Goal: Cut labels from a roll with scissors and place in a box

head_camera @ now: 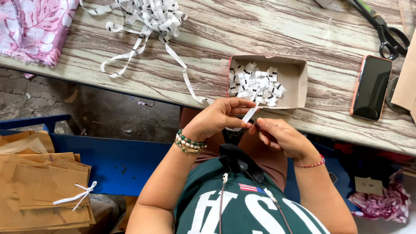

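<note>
Left hand (216, 117) is pinching the end of a white label ribbon (173, 54) between thumb and fingers, right at the worktop (216, 34) edge. The ribbon trails back across the wood to a loose pile. Right hand (281, 138) is curled around something thin and dark, maybe small snips, hard to tell. Just past both hands there's a small cardboard box (294, 76) of cut labels (255, 84). Phone (371, 86) and black scissors (385, 30) lie off to the right.

One cardboard box (294, 73) of many cut labels (255, 84), one label ribbon (147, 26), one phone (371, 86), one pair of scissors (385, 30).
</note>
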